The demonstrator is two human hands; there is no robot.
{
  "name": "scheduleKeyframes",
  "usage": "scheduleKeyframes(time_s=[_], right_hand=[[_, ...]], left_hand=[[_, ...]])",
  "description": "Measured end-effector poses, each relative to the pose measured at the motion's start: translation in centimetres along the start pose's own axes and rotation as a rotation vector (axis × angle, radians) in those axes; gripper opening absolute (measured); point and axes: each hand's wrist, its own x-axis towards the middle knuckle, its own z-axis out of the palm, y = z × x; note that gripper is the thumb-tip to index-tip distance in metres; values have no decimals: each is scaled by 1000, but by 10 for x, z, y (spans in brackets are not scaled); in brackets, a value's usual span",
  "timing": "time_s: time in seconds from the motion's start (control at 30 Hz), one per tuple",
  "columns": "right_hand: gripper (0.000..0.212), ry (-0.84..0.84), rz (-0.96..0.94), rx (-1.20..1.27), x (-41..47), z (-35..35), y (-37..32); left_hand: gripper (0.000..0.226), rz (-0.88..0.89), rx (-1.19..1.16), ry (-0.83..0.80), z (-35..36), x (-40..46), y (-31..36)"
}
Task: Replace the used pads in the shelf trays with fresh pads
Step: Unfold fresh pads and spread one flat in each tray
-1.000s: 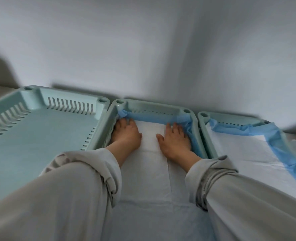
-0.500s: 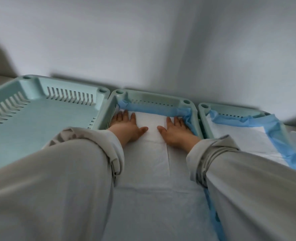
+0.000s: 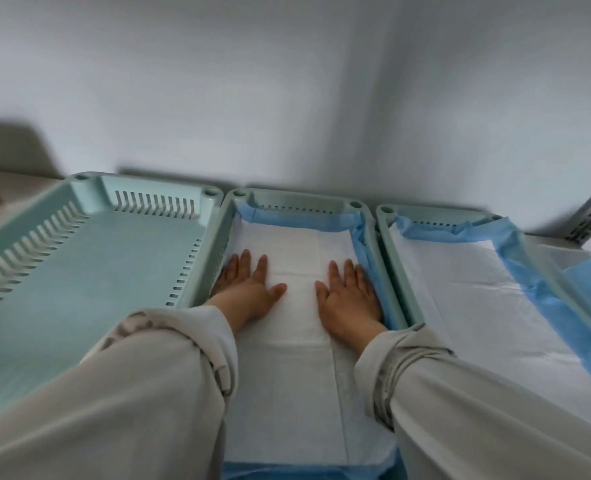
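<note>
Nearest, two pale sleeves reach forward. The left hand (image 3: 249,289) and right hand (image 3: 347,294) lie flat with fingers spread, palms pressing the white, blue-edged pad (image 3: 294,258) inside the middle tray (image 3: 296,197). The left tray (image 3: 89,258) is bare; the right tray (image 3: 387,211) holds a second pad (image 3: 460,282). Behind them stands the grey wall (image 3: 287,81). No writing or labels are readable anywhere.
</note>
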Motion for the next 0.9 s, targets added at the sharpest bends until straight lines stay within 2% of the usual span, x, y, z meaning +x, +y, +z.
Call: scheduleKeyframes(time_s=[0.1, 0.2, 0.27, 0.33, 0.43, 0.5, 0.6, 0.73, 0.83, 0.9], right_hand=[[61, -29, -84, -42, -6, -11, -15], [62, -133, -321, -92, -24, -13, -32], [67, -241, -372, -95, -36, -15, -28], [73, -277, -359, -143, -47, -17, -10], [82, -277, -222, -163, -60, -20, 15], [82, -251, -143, -145, -65, -22, 15], [76, -205, -166, -170, -72, -30, -8], [97, -382, -304, -119, -90, -24, -28], [103, -411, -280, -114, -101, -19, -16], [104, -425, -234, -117, -106, -21, -5]], left_hand=[[72, 11, 31, -60, -11, -4, 16], [73, 167, 150, -148, -5, -13, 28], [76, 253, 257, -198, -8, -27, 27], [92, 266, 301, -252, -18, -46, 16], [109, 256, 338, -313, -23, -68, -6], [109, 244, 300, -287, -22, -74, -12], [103, 238, 249, -259, -27, -81, -7], [102, 275, 299, -301, -18, -101, 11], [109, 260, 318, -301, -5, -117, 5], [106, 250, 261, -274, 0, -123, -6]])
